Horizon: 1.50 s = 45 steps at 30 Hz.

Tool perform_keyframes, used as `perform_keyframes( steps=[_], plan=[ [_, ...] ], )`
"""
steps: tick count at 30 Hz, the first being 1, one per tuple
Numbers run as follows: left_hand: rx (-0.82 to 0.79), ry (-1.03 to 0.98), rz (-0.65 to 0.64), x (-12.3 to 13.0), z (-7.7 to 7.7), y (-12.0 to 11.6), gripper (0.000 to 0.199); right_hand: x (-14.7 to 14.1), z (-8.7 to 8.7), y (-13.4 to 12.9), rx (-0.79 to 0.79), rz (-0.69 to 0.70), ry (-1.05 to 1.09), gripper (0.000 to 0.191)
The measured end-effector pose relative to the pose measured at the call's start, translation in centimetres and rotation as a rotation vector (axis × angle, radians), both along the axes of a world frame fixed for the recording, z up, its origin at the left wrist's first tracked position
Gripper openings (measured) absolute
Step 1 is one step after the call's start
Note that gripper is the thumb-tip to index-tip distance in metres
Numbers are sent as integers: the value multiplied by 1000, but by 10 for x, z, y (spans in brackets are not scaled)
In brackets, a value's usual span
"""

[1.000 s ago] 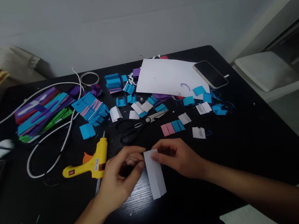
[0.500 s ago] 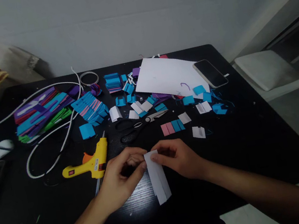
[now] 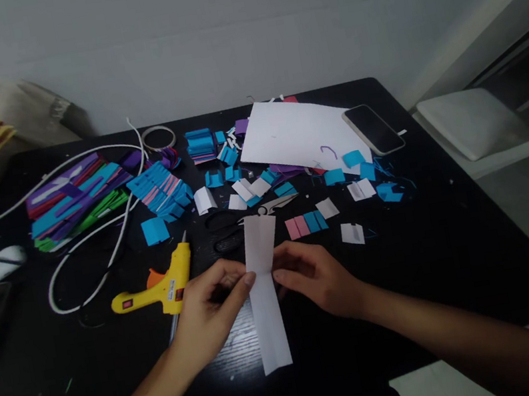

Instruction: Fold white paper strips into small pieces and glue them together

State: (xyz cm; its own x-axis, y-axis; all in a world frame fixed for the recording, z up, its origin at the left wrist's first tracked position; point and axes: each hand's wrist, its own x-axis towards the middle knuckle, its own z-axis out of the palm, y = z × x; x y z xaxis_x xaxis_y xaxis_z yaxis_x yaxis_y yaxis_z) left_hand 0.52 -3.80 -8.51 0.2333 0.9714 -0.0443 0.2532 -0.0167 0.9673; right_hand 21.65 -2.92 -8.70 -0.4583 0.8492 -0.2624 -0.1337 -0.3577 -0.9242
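Observation:
A white paper strip (image 3: 270,322) stands out unfolded between my hands, with a crease across its middle and another running lengthwise. My left hand (image 3: 216,307) pinches its left edge at the cross crease, thumb in front. At the right edge, my right hand (image 3: 318,277) has its thumb and fingers closed on the strip near the same crease; some fingertips are hidden. The strip's upper end covers part of the black-handled scissors (image 3: 278,204). Left of my left hand lies a yellow glue gun (image 3: 175,284), with a pen partly under it.
Folded blue, white and pink paper pieces (image 3: 305,224) are scattered beyond my hands. Bundled coloured strips (image 3: 76,195) and a white cable (image 3: 121,235) lie at left. Farther back are a white sheet (image 3: 294,132), a phone (image 3: 375,129) and a tape ring (image 3: 156,129).
The folded paper strip has been opened out lengthwise, its upper half now reaching away past my hands. My left thumb has shifted slightly up and left; the right hand stays near the edge.

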Motion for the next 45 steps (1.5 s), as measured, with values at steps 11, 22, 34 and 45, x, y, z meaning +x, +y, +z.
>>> perform_keyframes(
  steps=[11,22,34,45],
  plan=[
    [79,-29,-48,-3,1,0,10,-1,-4,2,130,-68,-139,7],
    [19,6,-12,-3,-1,0,15,100,34,47,725,-557,-1347,20],
    [81,37,8,-3,-7,2,10,121,-3,56,642,-434,-1601,33],
    [54,38,15,-4,-11,2,11,135,8,61,609,-485,-1297,33]
  ],
)
